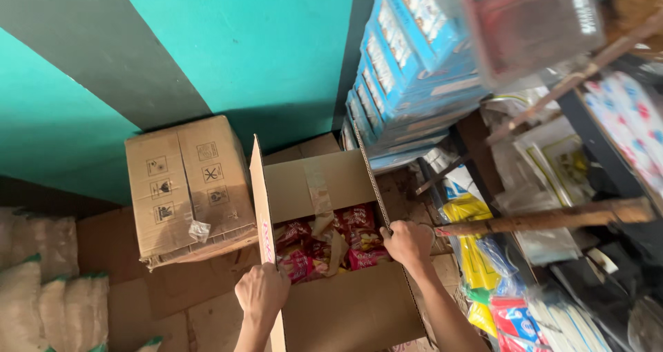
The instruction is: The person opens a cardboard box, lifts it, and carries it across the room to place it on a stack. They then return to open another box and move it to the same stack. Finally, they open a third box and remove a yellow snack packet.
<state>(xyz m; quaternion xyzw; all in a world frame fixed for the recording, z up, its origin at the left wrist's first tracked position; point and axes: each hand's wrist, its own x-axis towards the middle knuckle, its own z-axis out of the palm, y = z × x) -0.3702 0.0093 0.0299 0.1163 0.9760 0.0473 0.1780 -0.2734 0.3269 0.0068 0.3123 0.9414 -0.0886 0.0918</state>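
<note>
Centrally, an open cardboard box (331, 310) sits on the floor, right of a sealed carton (186, 186). Left hand (261, 291) grips its left flap; right hand (409, 243) clasps the right flap. Red snack packets (356, 238) lie inside.

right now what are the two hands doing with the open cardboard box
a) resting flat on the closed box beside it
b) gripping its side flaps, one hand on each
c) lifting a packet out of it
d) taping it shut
b: the left hand grips the left flap and the right hand grips the right flap of the open cardboard box, with the red snack packets lying untouched inside.
</note>
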